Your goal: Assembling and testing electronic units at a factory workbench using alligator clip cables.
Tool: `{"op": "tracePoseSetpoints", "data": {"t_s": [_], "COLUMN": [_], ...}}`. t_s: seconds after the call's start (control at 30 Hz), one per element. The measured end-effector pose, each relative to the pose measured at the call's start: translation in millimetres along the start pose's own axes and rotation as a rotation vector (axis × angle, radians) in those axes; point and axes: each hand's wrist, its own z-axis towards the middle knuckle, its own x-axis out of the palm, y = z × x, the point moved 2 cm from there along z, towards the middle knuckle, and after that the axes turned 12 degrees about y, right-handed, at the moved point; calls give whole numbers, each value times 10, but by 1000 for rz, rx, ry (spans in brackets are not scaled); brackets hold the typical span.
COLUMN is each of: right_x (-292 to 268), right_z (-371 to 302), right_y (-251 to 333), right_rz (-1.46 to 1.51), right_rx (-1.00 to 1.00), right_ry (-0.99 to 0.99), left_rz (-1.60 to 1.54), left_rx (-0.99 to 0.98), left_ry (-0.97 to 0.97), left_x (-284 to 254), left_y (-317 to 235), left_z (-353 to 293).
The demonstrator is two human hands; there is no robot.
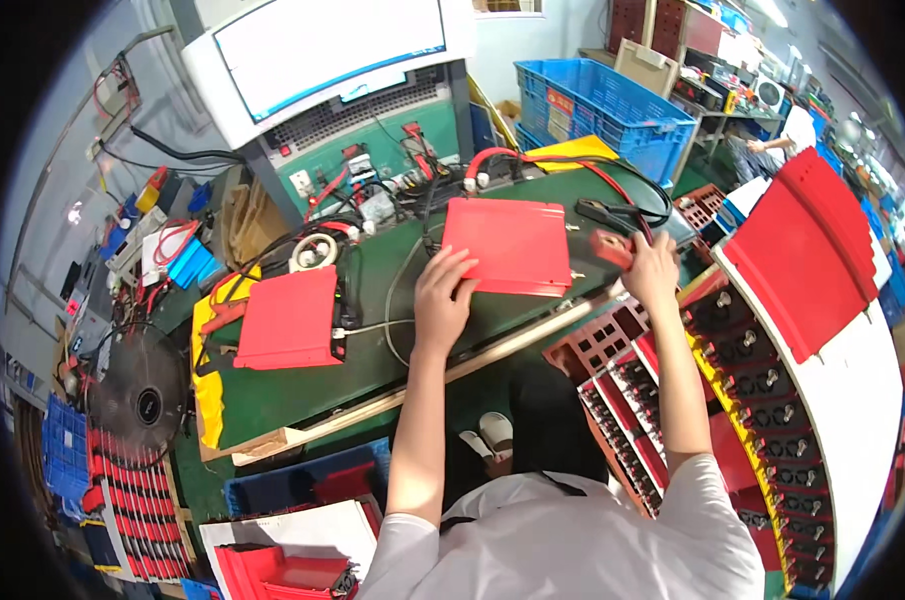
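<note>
A flat red metal case [508, 240] lies on the green work table, with two metal terminal posts on its right side. My left hand [445, 295] rests on the case's left edge, fingers stretched and thumb apart. To the right of the case, my right hand [653, 268] is closed on a red cable clamp [613, 248], whose jaws point toward the posts without touching them. A black clamp [608, 214] lies just beyond it with its cable. Further left sits a second red case [289, 318] with a light cable plugged into its right side.
A monitor [333, 50] stands behind the table above tangled cables. A blue crate [613, 110] is at the back right. Racks of red units [773, 400] with black fans crowd my right side. A wooden strip [518, 338] edges the table [373, 385]. A round black fan [145, 400] stands left.
</note>
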Motion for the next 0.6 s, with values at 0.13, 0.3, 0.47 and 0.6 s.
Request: {"op": "tracePoseSetpoints", "data": {"t_s": [0.13,0.3,0.47,0.6], "right_x": [98,-78,-111,27], "right_z": [109,-64,-147,-181], "right_y": [-191,158,125,-5], "right_rz": [305,374,29,-45], "right_rx": [-467,-528,-335,-338], "right_ry": [-16,223,17,-35], "left_rz": [10,37,36,14], "left_rx": [50,51,57,47], "left_ry": [-11,-2,0,12], "left_x": [27,-32,40,48], "left_y": [-19,49,21,0], "left_z": [58,-19,-8,-14]}}
